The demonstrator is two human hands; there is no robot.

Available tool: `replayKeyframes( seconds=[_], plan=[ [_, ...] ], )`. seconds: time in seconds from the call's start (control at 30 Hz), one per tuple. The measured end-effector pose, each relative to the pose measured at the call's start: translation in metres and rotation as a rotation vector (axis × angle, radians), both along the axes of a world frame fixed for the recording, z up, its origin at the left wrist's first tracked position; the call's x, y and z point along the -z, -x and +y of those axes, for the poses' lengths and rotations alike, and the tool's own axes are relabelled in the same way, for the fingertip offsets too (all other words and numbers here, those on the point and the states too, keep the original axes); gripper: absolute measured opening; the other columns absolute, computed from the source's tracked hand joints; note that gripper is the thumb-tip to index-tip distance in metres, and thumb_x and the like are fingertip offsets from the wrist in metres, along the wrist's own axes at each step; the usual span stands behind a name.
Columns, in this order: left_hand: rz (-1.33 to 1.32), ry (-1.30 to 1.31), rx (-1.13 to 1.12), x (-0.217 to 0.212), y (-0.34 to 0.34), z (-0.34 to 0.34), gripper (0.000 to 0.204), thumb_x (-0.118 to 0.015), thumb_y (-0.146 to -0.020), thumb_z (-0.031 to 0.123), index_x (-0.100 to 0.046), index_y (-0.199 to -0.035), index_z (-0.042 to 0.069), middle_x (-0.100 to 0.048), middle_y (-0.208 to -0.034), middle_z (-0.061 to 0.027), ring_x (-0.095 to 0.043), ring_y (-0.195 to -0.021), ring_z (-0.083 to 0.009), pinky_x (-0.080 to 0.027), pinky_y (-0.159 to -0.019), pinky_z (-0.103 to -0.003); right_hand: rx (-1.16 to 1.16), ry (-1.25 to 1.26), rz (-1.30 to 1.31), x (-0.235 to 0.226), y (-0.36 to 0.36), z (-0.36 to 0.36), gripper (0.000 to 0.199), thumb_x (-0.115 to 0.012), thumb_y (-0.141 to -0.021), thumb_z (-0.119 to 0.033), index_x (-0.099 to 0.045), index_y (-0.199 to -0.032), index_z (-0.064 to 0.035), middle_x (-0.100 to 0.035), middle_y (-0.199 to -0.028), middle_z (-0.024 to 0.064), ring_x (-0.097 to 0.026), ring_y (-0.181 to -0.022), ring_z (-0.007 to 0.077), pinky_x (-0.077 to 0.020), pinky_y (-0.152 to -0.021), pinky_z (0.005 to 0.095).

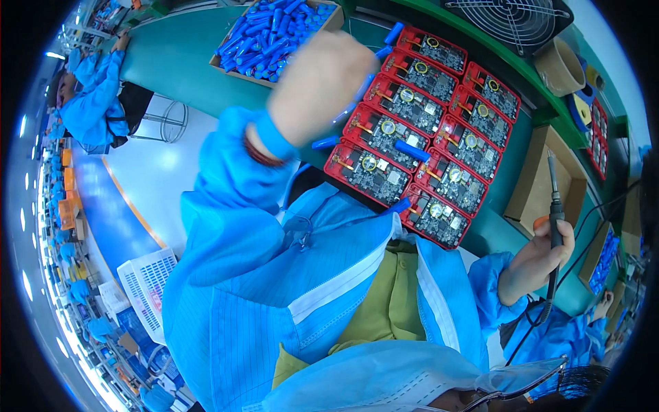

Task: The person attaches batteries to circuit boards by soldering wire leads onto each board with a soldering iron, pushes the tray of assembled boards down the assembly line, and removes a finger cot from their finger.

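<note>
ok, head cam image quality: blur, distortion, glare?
Head view: left hand motion-blurred; right hand and soldering iron fairly sharp; fisheye bends the edges of the green bench, corners go black; light strips near the left rim look blown out.

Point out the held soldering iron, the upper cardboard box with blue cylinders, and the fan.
Soldering iron (556, 207): head view, on its dark handle, below the metal tip.
Cardboard box (334, 20): head view, on its right wall.
Fan (511, 19): head view, near the middle of its round wire guard.
</note>
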State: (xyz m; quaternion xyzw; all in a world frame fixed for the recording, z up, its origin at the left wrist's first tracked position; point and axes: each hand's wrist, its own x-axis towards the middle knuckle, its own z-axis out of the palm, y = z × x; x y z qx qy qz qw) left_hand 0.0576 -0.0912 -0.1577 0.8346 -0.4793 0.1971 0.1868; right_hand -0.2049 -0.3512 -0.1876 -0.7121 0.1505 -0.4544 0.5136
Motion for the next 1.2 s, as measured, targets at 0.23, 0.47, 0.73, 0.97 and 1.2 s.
replayKeyframes(
  seconds=[0.23,0.47,0.73,0.97,1.2],
  plan=[
    [0.09,-0.212,-0.345,0.008,-0.109,0.096,0.016,-0.061,-0.08,0.019,-0.066,-0.089,0.007,-0.062,-0.086,-0.0158,-0.059,-0.087,-0.0361,-0.047,-0.08,-0.045,-0.08,-0.025,-0.012,0.0,-0.01,0.006,0.055,-0.039,-0.096,-0.051,-0.052,-0.107,0.0005,-0.05,-0.077,0.01,-0.049,-0.074,0.0176,-0.0401,-0.073,0.0305],
    [0.059,-0.545,-0.402,0.03,-0.129,0.098,0.02,-0.062,-0.079,0.02,-0.065,-0.093,0.006,-0.062,-0.093,-0.0167,-0.058,-0.092,-0.0368,-0.048,-0.082,-0.044,-0.102,-0.01,0.01,-0.001,-0.011,0.011,0.052,-0.04,-0.096,-0.048,-0.053,-0.107,0.0008,-0.052,-0.078,0.0108,-0.05,-0.074,0.0175,-0.0415,-0.072,0.0305],
    [0.351,0.158,-0.326,-0.005,-0.101,0.096,0.019,-0.06,-0.083,0.013,-0.06,-0.1,0.004,-0.065,-0.092,-0.0096,-0.063,-0.083,-0.0238,-0.051,-0.073,-0.035,-0.141,-0.012,-0.01,0.003,-0.003,0.013,0.047,-0.043,-0.096,-0.043,-0.053,-0.107,0.0013,-0.053,-0.082,0.0109,-0.051,-0.078,0.0187,-0.0422,-0.073,0.0335],
    [1.636,0.185,0.317,-0.018,0.028,-0.007,0.016,-0.053,-0.092,0.014,-0.053,-0.105,0.005,-0.056,-0.083,-0.0004,-0.054,-0.069,-0.0057,-0.044,-0.065,-0.02,-0.411,0.181,0.142,-0.008,-0.034,0.05,0.041,-0.074,-0.075,-0.015,-0.057,-0.11,-0.0025,-0.06,-0.1,0.0148,-0.058,-0.094,0.0272,-0.0429,-0.086,0.037],
    [1.899,0.146,0.457,0.008,0.071,-0.06,0.01,-0.05,-0.094,0.014,-0.05,-0.099,0.005,-0.053,-0.081,-0.0007,-0.052,-0.067,-0.0067,-0.043,-0.06,-0.02,-0.379,0.278,0.172,-0.001,-0.051,0.056,0.046,-0.068,-0.067,0.009,-0.058,-0.108,-0.0074,-0.061,-0.097,0.0125,-0.06,-0.085,0.0297,-0.0485,-0.072,0.0341]
  ],
)
